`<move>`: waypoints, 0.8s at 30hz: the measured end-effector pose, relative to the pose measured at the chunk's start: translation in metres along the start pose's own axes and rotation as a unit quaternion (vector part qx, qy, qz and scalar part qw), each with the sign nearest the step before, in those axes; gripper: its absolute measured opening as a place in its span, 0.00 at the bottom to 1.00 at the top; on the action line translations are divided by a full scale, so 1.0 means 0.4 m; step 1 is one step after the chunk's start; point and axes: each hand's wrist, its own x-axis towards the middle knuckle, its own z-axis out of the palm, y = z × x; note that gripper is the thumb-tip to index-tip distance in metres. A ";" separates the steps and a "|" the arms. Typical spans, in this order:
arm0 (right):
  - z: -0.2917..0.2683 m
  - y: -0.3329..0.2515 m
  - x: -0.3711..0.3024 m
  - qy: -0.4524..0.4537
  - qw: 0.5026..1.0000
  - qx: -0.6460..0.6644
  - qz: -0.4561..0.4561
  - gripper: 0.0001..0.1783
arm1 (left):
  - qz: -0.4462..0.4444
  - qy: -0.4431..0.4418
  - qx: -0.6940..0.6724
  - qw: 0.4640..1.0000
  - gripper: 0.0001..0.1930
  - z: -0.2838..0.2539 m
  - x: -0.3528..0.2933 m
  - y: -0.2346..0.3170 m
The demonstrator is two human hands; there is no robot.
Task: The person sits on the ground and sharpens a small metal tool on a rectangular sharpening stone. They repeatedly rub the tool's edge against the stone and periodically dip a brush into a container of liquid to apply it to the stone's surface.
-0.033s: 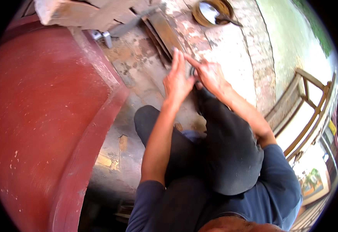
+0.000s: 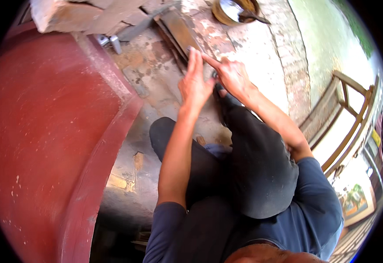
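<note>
Both of my hands meet at the near end of a long, narrow brown block on the paved ground. My left hand stretches its first fingers together toward the block's end, its thumb reaching to my right hand. My right hand is closed, its index finger pointing forward beside the left fingertips. A small dark, ring-like part shows between the hands. The rest of what they press on or grip is hidden and too blurred to name. A dark trouser leg lies bent under my right arm.
A round brown basin with pale liquid and a dark-handled tool stands beyond the block. A large red panel fills the left. Rough pale blocks lie far left. On the right stands a wooden frame.
My hands have slid slightly forward and left, a little farther along the block. The whole view has also shifted a little. Their grip looks the same.
</note>
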 end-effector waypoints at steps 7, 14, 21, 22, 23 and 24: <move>0.037 0.028 -0.064 -0.013 0.999 -0.035 0.010 0.46 | -0.066 -0.114 0.006 0.991 0.55 -0.014 -0.044 0.046; 0.029 0.026 0.005 0.044 0.999 0.021 -0.007 0.38 | -0.028 -0.036 0.016 0.999 0.52 -0.023 0.010 0.017; 0.030 0.018 -0.010 0.038 0.998 0.055 0.017 0.40 | -0.001 -0.006 0.041 0.999 0.50 0.006 0.006 0.010; 0.021 0.014 0.015 0.040 0.999 0.033 0.001 0.38 | 0.014 0.025 0.046 0.999 0.47 -0.012 0.025 0.006; 0.024 0.017 0.009 0.047 0.998 0.034 0.006 0.39 | -0.005 -0.005 0.051 0.999 0.48 -0.015 0.021 0.012; 0.032 0.020 -0.005 0.054 0.998 0.035 0.010 0.39 | -0.023 -0.035 0.056 0.998 0.50 -0.017 0.010 0.020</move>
